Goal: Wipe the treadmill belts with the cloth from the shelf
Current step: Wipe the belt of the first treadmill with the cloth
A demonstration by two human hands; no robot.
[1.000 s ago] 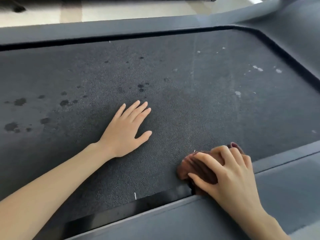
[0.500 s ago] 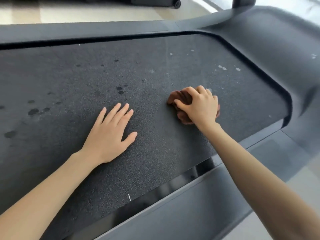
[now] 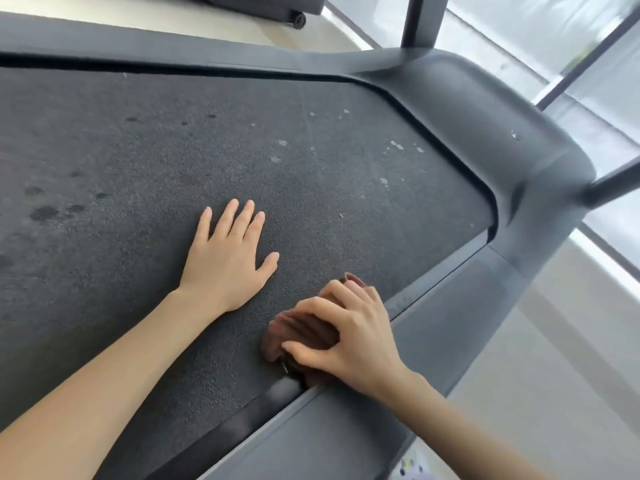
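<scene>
The dark textured treadmill belt fills most of the view, with dark damp spots at the left and pale specks at the far right. My left hand lies flat on the belt, fingers straight and spread. My right hand grips a bunched brown cloth and presses it on the belt right at the near side rail. Part of the cloth is hidden under my fingers.
A grey side rail runs along the near edge of the belt. The motor cover curves round the belt's right end, with dark uprights rising from it. Pale floor and windows lie beyond.
My right hand has dragged the cloth from the middle of the belt back toward me to the near rail. My left hand stays flat in place.
</scene>
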